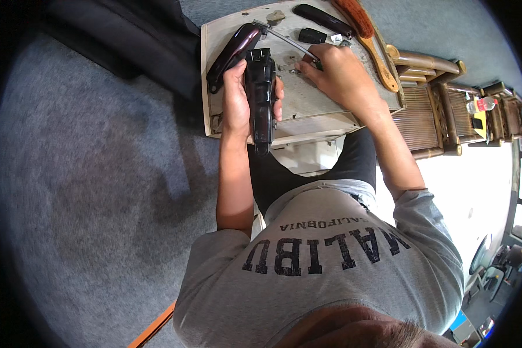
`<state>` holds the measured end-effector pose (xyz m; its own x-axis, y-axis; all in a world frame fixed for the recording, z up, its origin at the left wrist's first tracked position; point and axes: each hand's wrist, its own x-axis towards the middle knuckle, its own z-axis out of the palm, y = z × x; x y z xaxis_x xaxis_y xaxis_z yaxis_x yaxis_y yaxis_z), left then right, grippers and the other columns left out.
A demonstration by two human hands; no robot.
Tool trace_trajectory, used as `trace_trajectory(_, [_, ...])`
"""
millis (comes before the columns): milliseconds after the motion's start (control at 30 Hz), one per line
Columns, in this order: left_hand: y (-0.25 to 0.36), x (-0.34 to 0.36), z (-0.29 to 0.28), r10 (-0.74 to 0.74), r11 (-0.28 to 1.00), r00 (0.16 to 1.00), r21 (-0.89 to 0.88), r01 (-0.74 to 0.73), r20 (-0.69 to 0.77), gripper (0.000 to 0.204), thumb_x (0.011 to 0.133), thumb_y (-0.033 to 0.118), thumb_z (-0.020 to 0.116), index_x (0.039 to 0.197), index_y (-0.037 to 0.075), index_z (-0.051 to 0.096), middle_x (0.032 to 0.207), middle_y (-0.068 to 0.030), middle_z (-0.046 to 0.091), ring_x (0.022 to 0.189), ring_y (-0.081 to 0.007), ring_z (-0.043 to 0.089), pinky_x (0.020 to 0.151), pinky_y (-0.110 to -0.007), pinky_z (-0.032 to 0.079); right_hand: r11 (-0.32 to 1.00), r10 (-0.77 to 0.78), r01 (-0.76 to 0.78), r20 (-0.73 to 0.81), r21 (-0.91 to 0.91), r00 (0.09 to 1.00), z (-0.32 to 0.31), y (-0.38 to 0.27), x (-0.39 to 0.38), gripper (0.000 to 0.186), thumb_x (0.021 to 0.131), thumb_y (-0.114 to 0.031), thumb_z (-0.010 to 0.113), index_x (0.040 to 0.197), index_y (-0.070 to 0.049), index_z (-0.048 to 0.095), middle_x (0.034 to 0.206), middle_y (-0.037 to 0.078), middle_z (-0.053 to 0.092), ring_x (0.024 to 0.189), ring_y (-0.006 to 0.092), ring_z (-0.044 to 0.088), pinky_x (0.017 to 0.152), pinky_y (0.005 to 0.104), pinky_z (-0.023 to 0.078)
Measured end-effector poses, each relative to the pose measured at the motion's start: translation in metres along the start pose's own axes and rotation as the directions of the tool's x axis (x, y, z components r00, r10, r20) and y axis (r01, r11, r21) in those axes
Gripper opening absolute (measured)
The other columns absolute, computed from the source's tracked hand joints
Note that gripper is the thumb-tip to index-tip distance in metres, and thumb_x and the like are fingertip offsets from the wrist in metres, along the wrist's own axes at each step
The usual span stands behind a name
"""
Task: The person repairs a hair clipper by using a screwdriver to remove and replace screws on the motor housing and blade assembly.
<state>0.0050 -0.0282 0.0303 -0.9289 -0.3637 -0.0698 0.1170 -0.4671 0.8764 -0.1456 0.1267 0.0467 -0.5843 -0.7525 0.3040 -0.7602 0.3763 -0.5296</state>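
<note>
My left hand [236,103] is closed around a black hair clipper [263,101], held upright over the near edge of the worktop, with its blade end away from me. In my right hand [347,78] is a thin screwdriver [290,42]; its metal shaft slants up to the left, and my fingers hide most of the handle. The shaft's far end lies by the top of a dark purple clipper housing [242,45] on the worktop. Small metal pieces [294,71], perhaps screws, rest beside my right fingertips.
The pale worn worktop [307,113] also bears a long black housing [323,21], a short black part [312,36] and a wooden-handled brush [379,64] along the right edge. Bamboo furniture [417,113] stands to the right, with a plastic bottle [480,105]. Black fabric [122,40] hangs far left.
</note>
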Motion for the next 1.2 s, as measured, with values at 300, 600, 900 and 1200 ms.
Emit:
trace_trajectory(300, [0.001, -0.002, 0.000, 0.013, 1.000, 1.000, 0.016, -0.012, -0.016, 0.061, 0.106, 0.057, 0.032, 0.099, 0.003, 0.059, 0.073, -0.0149, 0.064, 0.048, -0.0214, 0.061, 0.044, -0.035, 0.055, 0.994, -0.034, 0.037, 0.036, -0.107, 0.999, 0.015, 0.004, 0.019, 0.028, 0.094, -0.023, 0.076, 0.096, 0.005, 0.073, 0.088, 0.029, 0.073, 0.088, 0.0463, 0.073, 0.081, 0.0530, 0.058])
trace_trajectory(600, [-0.001, 0.002, -0.007, 0.006, 0.999, 1.000, 0.054, -0.007, 0.026, 0.060, 0.104, 0.063, 0.033, 0.099, 0.009, 0.057, 0.075, -0.0153, 0.068, 0.049, -0.0240, 0.063, 0.045, -0.039, 0.055, 0.964, 0.014, 0.031, -0.166, 0.264, 0.986, -0.002, 0.013, 0.021, 0.026, 0.092, -0.021, 0.076, 0.095, 0.004, 0.068, 0.072, 0.019, 0.069, 0.059, 0.0274, 0.064, 0.059, 0.0407, 0.050])
trace_trajectory(900, [-0.002, 0.001, -0.005, -0.007, 0.999, 1.000, 0.041, 0.006, 0.021, 0.060, 0.105, 0.063, 0.031, 0.099, 0.009, 0.057, 0.075, -0.0146, 0.068, 0.048, -0.0229, 0.063, 0.045, -0.038, 0.055, 0.682, 0.162, -0.113, 0.002, 0.722, 0.987, -0.011, -0.009, -0.004, 0.023, 0.100, -0.022, 0.077, 0.109, 0.000, 0.073, 0.081, 0.001, 0.073, 0.050, 0.0027, 0.050, 0.043, 0.0236, 0.037])
trace_trajectory(1200, [-0.001, 0.001, -0.002, -0.005, 0.998, 1.000, 0.058, 0.005, -0.003, 0.060, 0.105, 0.062, 0.031, 0.101, 0.008, 0.057, 0.074, -0.0144, 0.068, 0.048, -0.0224, 0.064, 0.044, -0.037, 0.055, 0.548, 0.161, -0.140, 0.060, 0.824, 0.985, 0.002, -0.014, -0.009, 0.031, 0.101, -0.024, 0.078, 0.120, 0.000, 0.074, 0.084, 0.004, 0.075, 0.048, 0.0026, 0.050, 0.041, 0.0218, 0.036])
